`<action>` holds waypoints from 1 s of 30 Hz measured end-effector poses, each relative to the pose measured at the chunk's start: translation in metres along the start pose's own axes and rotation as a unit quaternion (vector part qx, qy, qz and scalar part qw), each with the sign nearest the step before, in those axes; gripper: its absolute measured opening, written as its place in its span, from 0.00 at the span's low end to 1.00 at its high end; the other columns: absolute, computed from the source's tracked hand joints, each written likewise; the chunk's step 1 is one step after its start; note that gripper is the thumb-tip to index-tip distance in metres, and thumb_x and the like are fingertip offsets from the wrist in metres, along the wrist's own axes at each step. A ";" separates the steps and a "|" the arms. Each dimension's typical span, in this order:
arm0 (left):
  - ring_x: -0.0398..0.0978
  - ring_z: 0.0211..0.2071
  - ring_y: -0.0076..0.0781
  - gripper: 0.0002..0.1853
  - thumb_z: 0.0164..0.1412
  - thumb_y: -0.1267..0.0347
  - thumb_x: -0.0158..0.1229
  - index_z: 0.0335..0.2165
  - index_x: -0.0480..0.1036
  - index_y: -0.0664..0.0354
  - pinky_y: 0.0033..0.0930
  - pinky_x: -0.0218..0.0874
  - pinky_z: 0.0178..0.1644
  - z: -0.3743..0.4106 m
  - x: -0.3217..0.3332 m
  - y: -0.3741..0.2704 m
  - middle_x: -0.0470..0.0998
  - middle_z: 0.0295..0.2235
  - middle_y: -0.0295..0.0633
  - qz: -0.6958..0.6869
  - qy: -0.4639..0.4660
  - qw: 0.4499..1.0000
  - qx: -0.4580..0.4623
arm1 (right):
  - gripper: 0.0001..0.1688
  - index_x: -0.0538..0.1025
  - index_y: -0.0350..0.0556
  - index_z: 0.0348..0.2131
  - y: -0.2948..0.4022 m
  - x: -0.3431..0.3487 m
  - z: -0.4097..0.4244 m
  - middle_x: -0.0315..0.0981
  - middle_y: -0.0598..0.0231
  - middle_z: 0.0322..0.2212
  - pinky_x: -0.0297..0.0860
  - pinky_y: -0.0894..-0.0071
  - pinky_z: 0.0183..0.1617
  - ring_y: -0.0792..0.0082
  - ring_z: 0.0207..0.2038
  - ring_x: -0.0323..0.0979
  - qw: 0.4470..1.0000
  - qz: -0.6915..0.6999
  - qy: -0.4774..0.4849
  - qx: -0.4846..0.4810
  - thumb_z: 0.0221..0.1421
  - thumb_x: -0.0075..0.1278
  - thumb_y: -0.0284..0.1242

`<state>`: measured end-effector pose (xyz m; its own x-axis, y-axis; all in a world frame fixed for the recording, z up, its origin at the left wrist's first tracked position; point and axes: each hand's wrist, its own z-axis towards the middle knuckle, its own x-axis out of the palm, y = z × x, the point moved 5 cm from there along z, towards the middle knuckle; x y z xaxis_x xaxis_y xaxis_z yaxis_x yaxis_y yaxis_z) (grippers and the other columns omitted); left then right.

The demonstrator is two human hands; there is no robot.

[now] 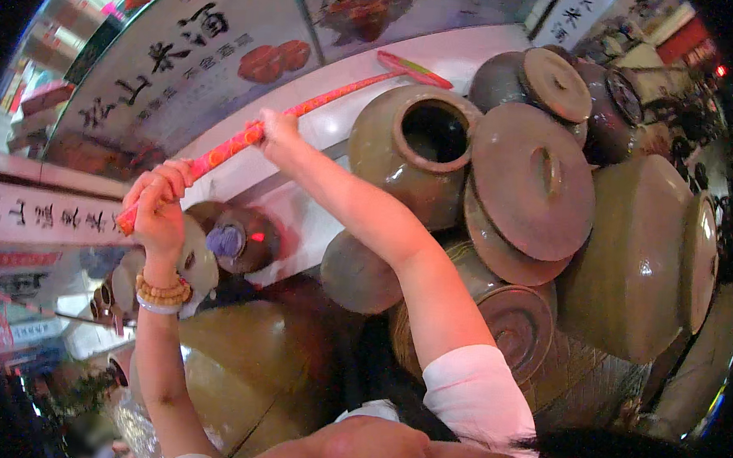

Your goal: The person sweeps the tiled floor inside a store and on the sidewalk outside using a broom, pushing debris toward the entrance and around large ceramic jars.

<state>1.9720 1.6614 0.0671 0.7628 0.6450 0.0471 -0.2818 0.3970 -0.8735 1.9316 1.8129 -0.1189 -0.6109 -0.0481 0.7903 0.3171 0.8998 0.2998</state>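
Observation:
A long pole (343,92) with a red and orange pattern slants up across the view. At its far end is a narrow pink and green head (416,71), perhaps a squeegee or mop; it rests on or just over a white ledge. My left hand (157,197) is wrapped around the pole near its lower end, with beaded bracelets (164,289) on the wrist. Further up, my right hand (278,132) grips the same pole. Right of the head's near side stands a glazed ceramic jar (385,135) with an uncovered dark mouth.
Large stoneware jars (622,263) crowd the right side, several under round lids (527,182). A printed panel (143,77) with writing rises behind the white ledge (466,43). A small jar (258,247) with a purple cloth-like stopper stands at left. A big brown jar (252,348) is close before me.

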 end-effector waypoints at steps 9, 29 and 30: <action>0.58 0.22 0.33 0.08 0.45 0.73 0.41 0.14 0.59 0.63 0.39 0.51 0.39 -0.103 -0.028 -0.138 0.62 0.16 0.40 0.170 -0.079 0.982 -0.031 | 0.10 0.56 0.40 0.28 -0.101 -0.012 -0.041 0.56 0.60 0.13 0.65 0.56 0.19 0.64 0.14 0.60 0.997 0.064 -0.011 0.051 0.45 0.41 0.24; 0.65 0.24 0.35 0.04 0.42 0.79 0.45 0.16 0.60 0.62 0.48 0.55 0.40 -0.344 0.022 -0.234 0.65 0.17 0.41 0.249 -0.277 0.924 -0.091 | 0.09 0.62 0.41 0.22 -0.256 -0.162 -0.191 0.61 0.62 0.14 0.63 0.70 0.22 0.67 0.18 0.63 0.922 -0.285 0.117 0.233 0.44 0.45 0.27; 0.67 0.28 0.39 0.06 0.40 0.83 0.47 0.20 0.63 0.63 0.51 0.54 0.42 -0.341 0.035 -0.210 0.68 0.21 0.43 0.263 -0.232 0.931 -0.098 | 0.09 0.62 0.42 0.22 -0.242 -0.177 -0.163 0.60 0.64 0.14 0.63 0.71 0.20 0.68 0.16 0.62 0.915 -0.324 0.127 0.205 0.43 0.46 0.28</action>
<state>2.2562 1.3775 0.0864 0.2025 0.9477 -0.2468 -0.3978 -0.1507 -0.9050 2.0811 1.5330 -0.2445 -0.3697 -0.6816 0.6315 -0.3824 0.7310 0.5651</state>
